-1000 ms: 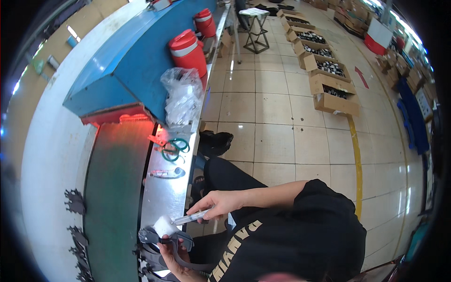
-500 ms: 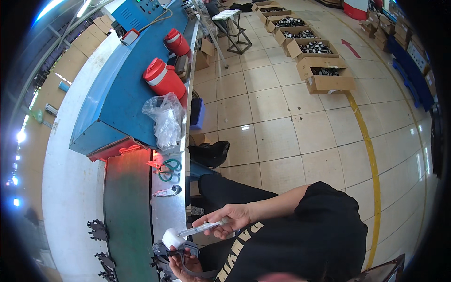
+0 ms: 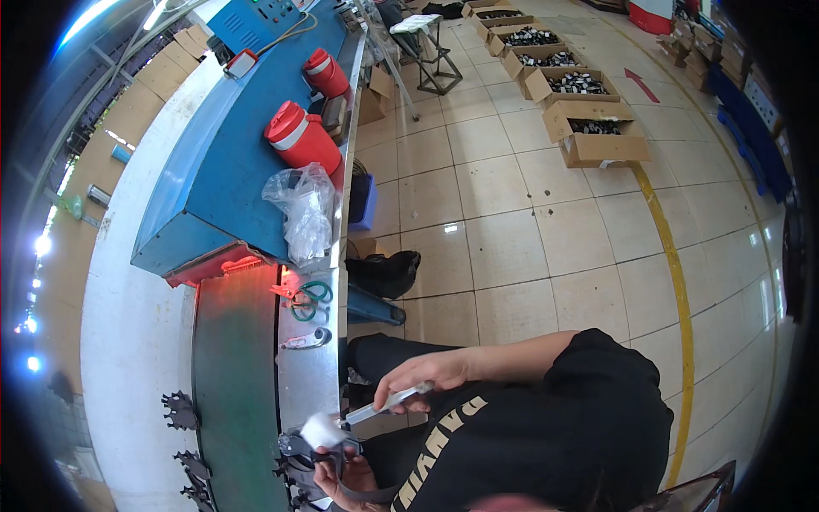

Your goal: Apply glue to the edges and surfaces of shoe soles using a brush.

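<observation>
Pinching with curled fingers, the right hand [image 3: 424, 376] held a slim, translucent syringe [image 3: 368, 413], its tip near a white, rounded block [image 3: 322, 431] just beyond the left hand [image 3: 348, 476], whose bent fingers gripped a smooth, dark-grey, curved strap [image 3: 375, 495].

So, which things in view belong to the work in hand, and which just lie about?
Likely in use:
syringe in the right hand
white block and grey strap at the left hand

Seemingly lying about:
green-handled scissors
clear plastic bag
red jugs

Black short-sleeved shirt [image 3: 554, 431], tan block lettering [image 3: 437, 452], black trousers [image 3: 380, 352].
</observation>
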### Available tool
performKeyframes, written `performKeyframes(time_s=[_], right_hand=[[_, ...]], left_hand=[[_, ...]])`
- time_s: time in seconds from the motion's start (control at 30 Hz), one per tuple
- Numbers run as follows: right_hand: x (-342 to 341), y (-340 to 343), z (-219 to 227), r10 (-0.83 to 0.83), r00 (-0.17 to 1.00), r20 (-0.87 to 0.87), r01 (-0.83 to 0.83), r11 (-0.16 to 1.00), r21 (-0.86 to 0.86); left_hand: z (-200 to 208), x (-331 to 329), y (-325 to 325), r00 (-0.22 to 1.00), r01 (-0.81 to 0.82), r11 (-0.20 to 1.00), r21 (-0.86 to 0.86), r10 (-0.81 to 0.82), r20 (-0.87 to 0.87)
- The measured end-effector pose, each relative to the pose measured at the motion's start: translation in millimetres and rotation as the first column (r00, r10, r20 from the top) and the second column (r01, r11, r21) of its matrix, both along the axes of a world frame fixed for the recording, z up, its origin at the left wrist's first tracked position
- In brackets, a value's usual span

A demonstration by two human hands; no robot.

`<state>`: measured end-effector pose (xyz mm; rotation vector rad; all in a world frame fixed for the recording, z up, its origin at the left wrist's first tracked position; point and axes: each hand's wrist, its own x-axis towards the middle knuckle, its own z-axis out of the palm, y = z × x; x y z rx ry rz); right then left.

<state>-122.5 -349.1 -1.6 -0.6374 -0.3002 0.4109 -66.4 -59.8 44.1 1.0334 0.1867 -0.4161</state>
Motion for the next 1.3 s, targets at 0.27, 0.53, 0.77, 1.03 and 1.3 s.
performKeyframes(time_s=[0.27, 0.53, 0.77, 1.03, 1.3], right_hand=[[14.6, -37.6, 9.1, -0.087, 0.984, 0.156, 0.121, 0.967, -0.223], [51.3, -14.0, 18.9, -0.001, 0.964, 0.266, 0.086, 0.948, -0.307], [71.0, -15.1, 6.3, -0.043, 0.972, 0.232, 0.103, 0.962, -0.252], [90.5, -13.0, -7.8, -0.066, 0.988, 0.143, 0.092, 0.978, -0.189], [102.2, -15.9, -15.4, -0.079, 0.992, 0.100, 0.096, 0.980, -0.177]], left_hand=[[-4.7, 10.3, 20.9, 0.991, -0.123, 0.992, 0.029, 0.121, 0.058], [-31.9, 45.5, 39.3, 0.995, -0.027, 0.994, -0.109, 0.037, 0.090], [-29.9, 56.2, 34.6, 0.997, -0.066, 0.994, -0.090, 0.069, 0.025], [-14.7, 62.3, 21.9, 0.991, -0.133, 0.991, 0.031, 0.134, -0.006], [-18.9, 73.9, 18.4, 0.990, -0.142, 0.985, 0.094, 0.143, -0.004]])
